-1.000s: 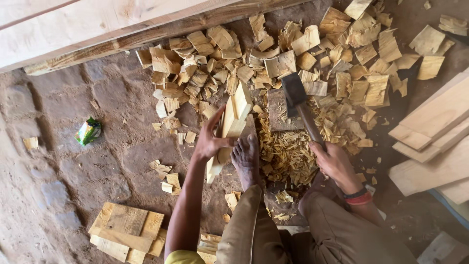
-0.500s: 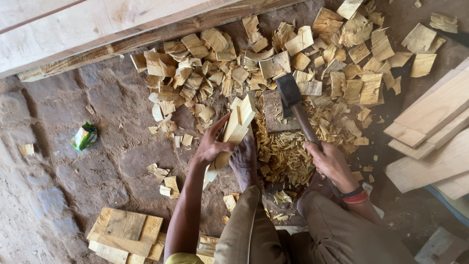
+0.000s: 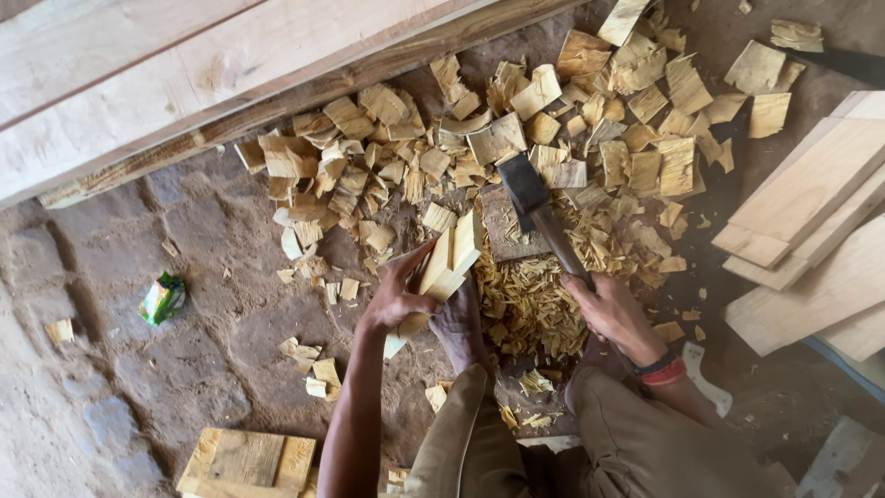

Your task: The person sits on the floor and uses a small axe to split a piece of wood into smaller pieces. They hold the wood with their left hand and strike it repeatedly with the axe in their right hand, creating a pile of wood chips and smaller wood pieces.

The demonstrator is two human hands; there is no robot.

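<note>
The hatchet head [image 3: 522, 189] is being seen lower than a second ago, now resting near the flat chopping block [image 3: 505, 226], while the wood piece [image 3: 441, 272] is being kept upright and tilted much as before. Along the top, a long pale beam [image 3: 212, 88] is being passed over by the view, and stacked planks [image 3: 811, 212] are being shown at the right edge. Between them, the stone floor [image 3: 101, 304] is being covered by a broad scatter of wood chips [image 3: 590, 101], with finer splinters [image 3: 530, 300] piled just below the block. The wood piece is being clamped by the left hand [image 3: 392, 300], fingers wrapped round its lower end; its long axis is running up and to the right, its upper end lying just left of the block. The hatchet handle [image 3: 562, 249] is being gripped shut by the right hand [image 3: 613, 314]. So the wood is lying to the left of the blade, close beside it, the left hand being the nearer one. A small green wrapper [image 3: 162, 297] is being left well apart at the left.
</note>
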